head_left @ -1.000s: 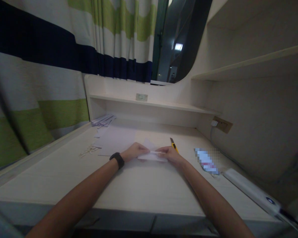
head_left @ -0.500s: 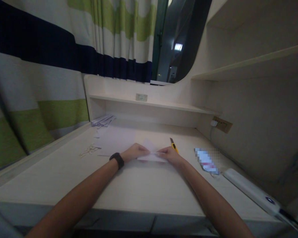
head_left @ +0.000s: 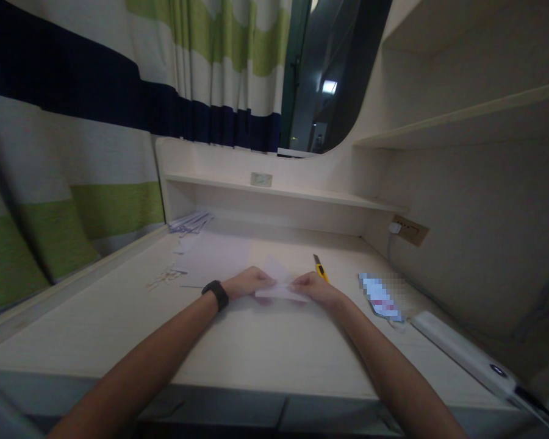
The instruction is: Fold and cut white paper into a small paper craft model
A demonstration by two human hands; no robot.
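A small white sheet of paper point(head_left: 281, 292) is held low over the desk, with a folded strip along its near edge. My left hand point(head_left: 251, 281), with a dark watch on its wrist, pinches the paper's left side. On the right side, my right hand point(head_left: 315, 286) grips the same paper between thumb and fingers. Just beyond my right hand lies a yellow utility knife point(head_left: 321, 269), its dark end pointing away. White sheets point(head_left: 210, 256) are spread on the desk to the left of my left hand.
Folded paper strips point(head_left: 191, 222) are piled at the back left, and small pale scraps point(head_left: 165, 277) lie nearer. To the right are a phone point(head_left: 379, 297) with a blurred screen and a long white lamp or power bar point(head_left: 462, 353). A shelf point(head_left: 293, 194) runs along the back.
Both hands keep hold of the paper. The folded strip on its near edge looks slightly more turned towards me, and my right fingers have shifted a little.
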